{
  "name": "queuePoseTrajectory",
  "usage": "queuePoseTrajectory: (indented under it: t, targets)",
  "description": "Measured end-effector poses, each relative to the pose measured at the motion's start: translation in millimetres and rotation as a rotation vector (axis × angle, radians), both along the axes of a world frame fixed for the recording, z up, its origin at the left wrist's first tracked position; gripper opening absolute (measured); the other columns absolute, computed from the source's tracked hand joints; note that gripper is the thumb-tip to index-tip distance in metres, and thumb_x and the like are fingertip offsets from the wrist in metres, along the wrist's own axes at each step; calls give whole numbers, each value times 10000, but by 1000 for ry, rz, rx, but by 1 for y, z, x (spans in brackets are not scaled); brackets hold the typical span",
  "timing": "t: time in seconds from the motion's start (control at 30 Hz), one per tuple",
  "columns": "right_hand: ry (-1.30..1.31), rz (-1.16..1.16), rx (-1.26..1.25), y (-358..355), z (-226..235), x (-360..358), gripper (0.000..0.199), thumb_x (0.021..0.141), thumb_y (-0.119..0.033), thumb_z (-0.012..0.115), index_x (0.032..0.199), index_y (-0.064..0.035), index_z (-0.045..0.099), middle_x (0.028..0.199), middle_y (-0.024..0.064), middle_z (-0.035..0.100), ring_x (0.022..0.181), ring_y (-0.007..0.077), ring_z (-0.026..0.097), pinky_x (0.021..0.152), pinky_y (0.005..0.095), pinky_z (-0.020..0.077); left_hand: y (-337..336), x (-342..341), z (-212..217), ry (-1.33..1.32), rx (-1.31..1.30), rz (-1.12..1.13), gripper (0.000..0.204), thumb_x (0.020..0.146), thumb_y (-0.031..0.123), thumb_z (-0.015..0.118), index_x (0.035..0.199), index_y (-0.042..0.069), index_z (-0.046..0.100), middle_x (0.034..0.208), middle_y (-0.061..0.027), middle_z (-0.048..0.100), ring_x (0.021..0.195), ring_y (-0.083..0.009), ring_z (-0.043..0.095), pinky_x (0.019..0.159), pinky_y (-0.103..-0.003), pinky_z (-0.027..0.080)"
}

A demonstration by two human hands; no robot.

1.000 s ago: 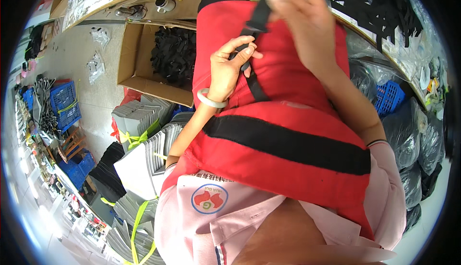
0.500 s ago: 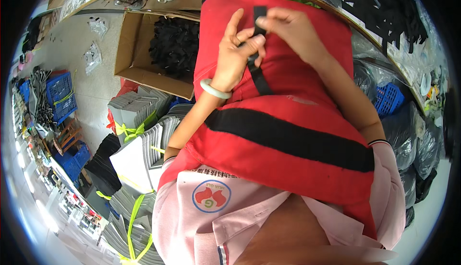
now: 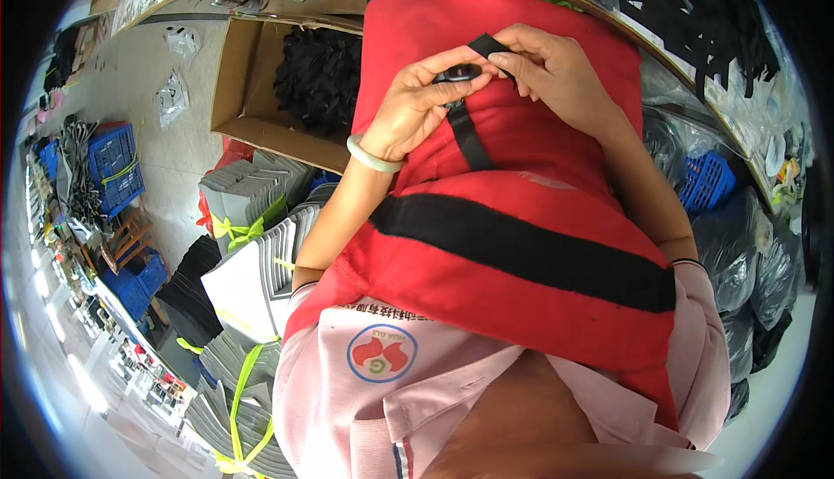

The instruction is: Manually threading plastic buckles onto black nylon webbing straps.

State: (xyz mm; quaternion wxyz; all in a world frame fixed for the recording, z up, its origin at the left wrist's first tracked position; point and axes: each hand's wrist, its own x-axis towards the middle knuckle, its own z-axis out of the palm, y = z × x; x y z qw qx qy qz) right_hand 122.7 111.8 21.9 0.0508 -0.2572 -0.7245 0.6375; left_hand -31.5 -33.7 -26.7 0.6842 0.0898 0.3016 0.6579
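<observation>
Over my lap, my left hand (image 3: 415, 101), with a pale bangle on the wrist, pinches a small glossy black rounded piece (image 3: 462, 72) between thumb and fingers. To its right, my right hand (image 3: 556, 75) grips the end of a short black strap (image 3: 489, 45) between thumb and forefinger. The strap's other end runs to my left fingertips, by the rounded piece; how the two join is hidden. Below the left hand, a narrow black band (image 3: 470, 138) lies on my red apron (image 3: 539, 140). I cannot tell whether it belongs to the held strap.
On the left stands an open cardboard box (image 3: 228, 88) of black strips (image 3: 317, 79). Below it are bundled grey sheets (image 3: 252, 192) tied with yellow-green bands. A workbench edge (image 3: 669, 62) curves along the right, with black strips (image 3: 695, 19) on top. Under it sit a blue basket (image 3: 705, 182) and plastic bags (image 3: 725, 244).
The black strap has tilted from upright to slanting. My left fingers have closed in around the rounded piece, and my right hand has moved slightly right and down.
</observation>
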Motion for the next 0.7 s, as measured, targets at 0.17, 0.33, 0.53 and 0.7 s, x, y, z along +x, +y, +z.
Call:
queuePoseTrajectory:
  t: [0.17, 0.33, 0.53, 0.7]
  targets:
    - [-11, -6, -90, -6, 4, -2, 134, 944, -97, 548, 1024, -13, 615, 754, 5, 608, 644, 69, 540, 598, 209, 431, 6, 7, -5, 362, -101, -24, 374, 924, -33, 534, 1293, -55, 477, 1003, -144, 658, 843, -204, 678, 752, -278, 572]
    - [-63, 72, 94, -7, -20, -3, 157, 939, -91, 556, 1057, 6, 596, 758, 22, 627, 634, 77, 567, 599, 218, 433, 16, 21, 4, 802, -118, -42, 431, 910, -64, 546, 1325, -28, 437, 873, -109, 655, 691, -148, 631, 581, -243, 525]
    - [59, -53, -193, 5, -15, -6, 173, 964, -161, 545, 1026, -8, 597, 698, 13, 595, 540, 48, 514, 488, 196, 388, 27, 15, -2, 370, -120, 225, 159, 914, 25, 600, 1047, -63, 614, 797, -120, 669, 613, -150, 623, 507, -250, 516]
    - [46, -179, -302, 18, -6, 2, 213, 970, -217, 545, 1012, -13, 590, 681, 13, 576, 470, 36, 458, 413, 186, 354, 32, 12, 1, 485, -99, 210, 135, 924, 66, 603, 959, -50, 663, 814, -96, 668, 625, -131, 607, 495, -227, 487]
